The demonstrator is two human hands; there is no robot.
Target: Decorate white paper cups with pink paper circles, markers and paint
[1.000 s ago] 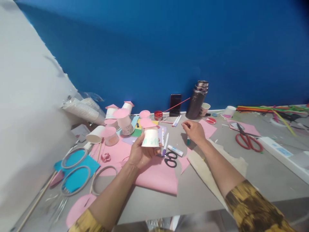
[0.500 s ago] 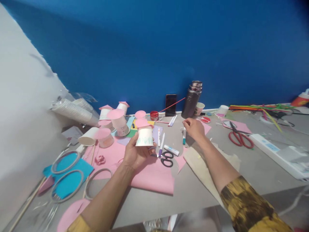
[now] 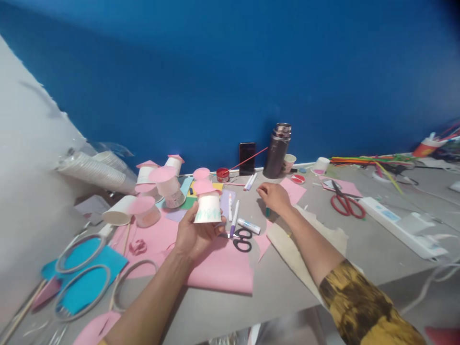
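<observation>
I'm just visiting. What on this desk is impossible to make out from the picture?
All in the head view:
- Right hand: whether its fingertips pinch anything; too small to tell.
- Green marker: its upper end, behind that hand.
- Cup: its inside, hidden by its own wall and the left hand.
- Black scissors: the blade tips, hidden by the left hand.
- Red object: what it is; blurred and cut off by the corner.

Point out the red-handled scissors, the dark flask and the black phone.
Red-handled scissors [image 3: 348, 206]: head view, handles.
Dark flask [image 3: 276, 155]: head view, body.
Black phone [image 3: 247, 158]: head view, screen.
</observation>
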